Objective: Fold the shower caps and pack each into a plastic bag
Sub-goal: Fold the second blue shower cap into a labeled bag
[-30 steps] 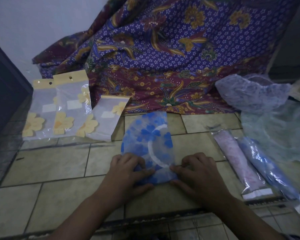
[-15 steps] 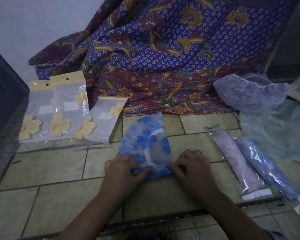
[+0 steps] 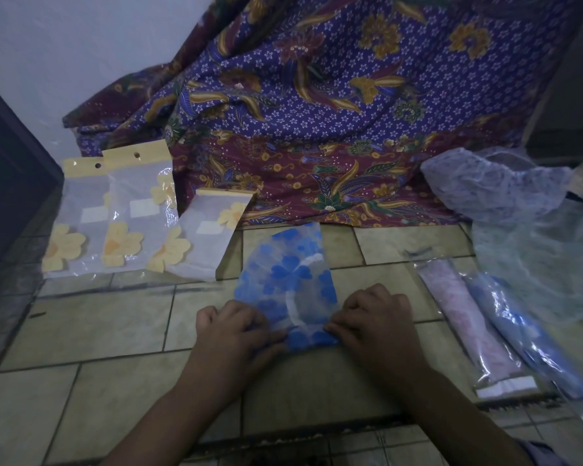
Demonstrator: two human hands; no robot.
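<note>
Hardly shifted since a second ago: still planted at the near end of the shower cap (image 3: pixel 283 274), nudged only a touch forward, with the cap's far edge now peaked toward the right instead of rounded. Left hand (image 3: pixel 236 331) curled over the near left corner, thumb laid across the plastic, grasping it. Right hand (image 3: pixel 374 317) knuckles-up, fingers curled onto the near right corner, grasping it too; cannot tell how much plastic under those fingers. Holds the cap flat on the tiled floor (image 3: pixel 98 321), partly folded, white elastic band curving through the blue flower print. Looks mid-fold, probably wider than the two packed bags (image 3: pixel 465 317) just to the right. Likely trouble from here: letting go with either hand and having the thin, springy plastic unfurl; creasing across the gathered elastic and ending with a lumpy, lopsided strip too wide for a bag; trapping air between layers and getting a puffed bundle; pushing the whole piece along the smooth tile instead of folding it. Further out, empty flower-printed bags (image 3: pixel 132 213) to the left, well apart from both hands, so calls for a one-handed reach, probably the riskiest moment for the fold. Beyond, a heap of loose caps (image 3: pixel 492 186) at the right against the batik cloth (image 3: pixel 317 112). Dim light, edges hard to judge.
</note>
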